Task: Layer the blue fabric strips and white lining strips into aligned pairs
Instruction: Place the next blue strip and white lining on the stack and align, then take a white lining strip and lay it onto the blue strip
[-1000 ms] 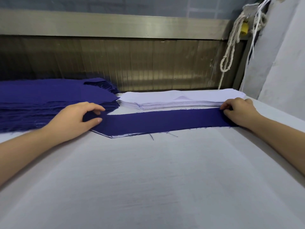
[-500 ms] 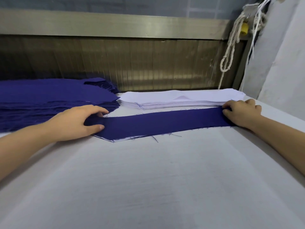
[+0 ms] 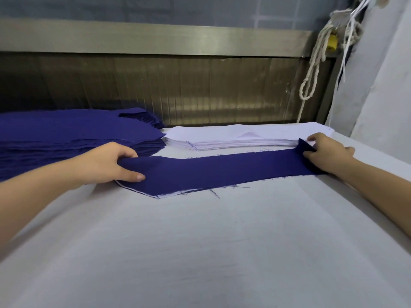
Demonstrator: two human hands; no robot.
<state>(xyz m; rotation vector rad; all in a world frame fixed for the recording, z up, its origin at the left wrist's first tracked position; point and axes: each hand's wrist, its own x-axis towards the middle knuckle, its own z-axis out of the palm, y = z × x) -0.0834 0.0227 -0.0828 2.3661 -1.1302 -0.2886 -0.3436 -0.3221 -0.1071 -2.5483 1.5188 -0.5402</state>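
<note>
A long blue fabric strip lies across the white table, with a white lining strip under it showing only as a thin edge at the front left. My left hand pinches the strip's left end, thumb on top, and lifts it slightly. My right hand grips the right end, which is raised into a small fold. Behind the strip lies a stack of white lining strips. A tall stack of blue fabric strips sits at the far left.
The table is covered in white cloth. A ribbed metal panel runs along the back edge. White ropes hang at the back right beside a white wall.
Both hands have gone from pressing the strip flat to pinching its ends, which now lift off the table. The pair has shifted slightly toward me.
</note>
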